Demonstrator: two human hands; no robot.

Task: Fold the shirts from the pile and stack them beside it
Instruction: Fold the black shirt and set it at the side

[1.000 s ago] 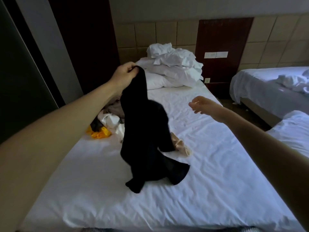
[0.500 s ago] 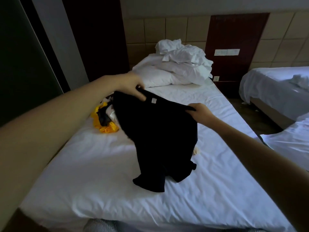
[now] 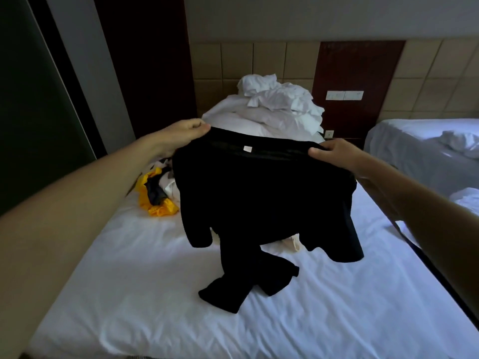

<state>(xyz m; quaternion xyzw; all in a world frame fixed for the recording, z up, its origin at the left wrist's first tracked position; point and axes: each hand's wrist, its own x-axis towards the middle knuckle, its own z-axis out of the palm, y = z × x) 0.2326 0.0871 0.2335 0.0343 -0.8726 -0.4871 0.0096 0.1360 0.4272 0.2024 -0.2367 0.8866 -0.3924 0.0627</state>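
A black shirt (image 3: 261, 203) hangs spread between my two hands above the white bed (image 3: 129, 294), a small white label showing at its collar. My left hand (image 3: 181, 137) pinches the shirt's left shoulder and my right hand (image 3: 334, 154) grips the right shoulder. The shirt's lower part drags crumpled on the sheet. Behind the shirt's left side lies the pile of clothes (image 3: 158, 193), with yellow, black and white pieces showing. A pale beige garment (image 3: 293, 243) peeks out under the shirt's hem.
White pillows and a crumpled duvet (image 3: 272, 110) are heaped at the head of the bed against a tiled headboard wall. A second bed (image 3: 427, 156) stands to the right across a narrow gap. A dark wall runs along the left side.
My right hand took hold of the shirt's other shoulder, and both hands lifted and spread it out wide. Before that it hung bunched from my left hand alone.
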